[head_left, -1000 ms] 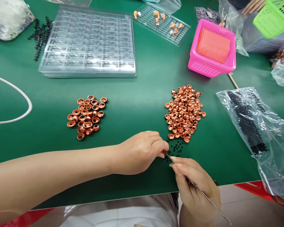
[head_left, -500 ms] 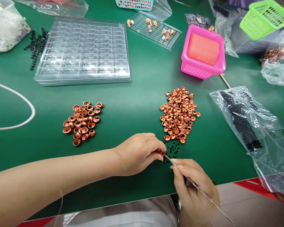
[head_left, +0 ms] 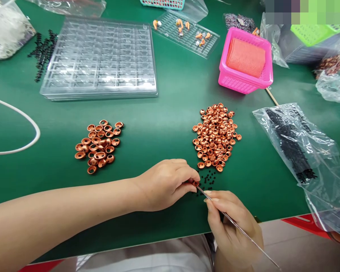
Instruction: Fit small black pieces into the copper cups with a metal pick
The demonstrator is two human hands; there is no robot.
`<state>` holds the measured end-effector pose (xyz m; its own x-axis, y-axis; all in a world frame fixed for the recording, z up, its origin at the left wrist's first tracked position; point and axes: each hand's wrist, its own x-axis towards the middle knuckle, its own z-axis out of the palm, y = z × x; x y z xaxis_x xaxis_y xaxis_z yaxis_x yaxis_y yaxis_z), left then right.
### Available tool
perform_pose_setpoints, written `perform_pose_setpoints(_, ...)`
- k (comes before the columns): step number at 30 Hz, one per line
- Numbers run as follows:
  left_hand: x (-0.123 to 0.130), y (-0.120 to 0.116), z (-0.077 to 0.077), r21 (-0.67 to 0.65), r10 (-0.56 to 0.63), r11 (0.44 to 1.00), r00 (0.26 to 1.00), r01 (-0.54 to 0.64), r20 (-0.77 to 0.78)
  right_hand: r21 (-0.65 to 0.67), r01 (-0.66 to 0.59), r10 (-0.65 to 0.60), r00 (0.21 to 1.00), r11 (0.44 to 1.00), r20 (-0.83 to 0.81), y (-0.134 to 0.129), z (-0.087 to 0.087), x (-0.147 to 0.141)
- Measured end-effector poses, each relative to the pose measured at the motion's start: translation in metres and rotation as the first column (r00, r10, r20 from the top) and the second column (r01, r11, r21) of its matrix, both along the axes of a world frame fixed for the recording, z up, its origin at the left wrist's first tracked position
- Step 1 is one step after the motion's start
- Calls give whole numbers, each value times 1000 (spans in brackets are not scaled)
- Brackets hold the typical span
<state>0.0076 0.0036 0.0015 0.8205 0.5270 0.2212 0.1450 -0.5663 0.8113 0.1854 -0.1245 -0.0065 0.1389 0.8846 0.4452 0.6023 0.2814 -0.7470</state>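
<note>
Copper-coloured cup (head_left: 195, 183) is sitting between both hands near the front edge of the table (head_left: 170, 124). From it, a loose cup group (head_left: 99, 145) is lying between nine and ten o'clock, and the left hand (head_left: 166, 185) is pinching the cup from nine. Black bits (head_left: 209, 177) are lying toward three, a denser cup pile (head_left: 215, 138) is resting at one, and the right hand (head_left: 235, 223) is gripping a thin metal rod (head_left: 260, 249) at four, its tip meeting the cup.

The table (head_left: 164, 121) is showing deep green, with copper gleaming from the cups (head_left: 215, 132) and black dotting it in the bits (head_left: 210, 177). The rod (head_left: 255, 243) is shining silver-grey. The basket (head_left: 235, 85) is glowing hot pink around a coral stack (head_left: 246, 57). The clear tray (head_left: 102, 56) is showing a grid pattern. The cable (head_left: 38, 132) is showing white, the crate (head_left: 308, 34) lime green.
</note>
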Motion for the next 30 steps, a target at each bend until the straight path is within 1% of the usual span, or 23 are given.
perform_pose_setpoints(6,-1,-1,-1,0,-3,1000,1000,3,-4,-2,-11,11,1000,1000,4,-1,-1,2)
perform_pose_setpoints(11,0,0,-1,-8,-4,1000,1000,4,-21,-20,-54,54,998,998,10,0,0,4)
perform_pose_setpoints(17,0,0,1,-10,-10,1000,1000,10,-10,12,-31,31,999,999,-40,0,-1,3)
perform_pose_setpoints(24,0,1,-1,-8,-14,1000,1000,14,-17,-6,-83,83,996,997,14,1,1,7)
perform_pose_setpoints(26,0,1,-1,-4,-13,1000,1000,13,-16,-18,-75,76,997,997,9,1,1,6)
perform_pose_setpoints(30,0,1,0,0,-10,1000,1000,10,-17,-3,-14,14,999,1000,-32,0,-2,3)
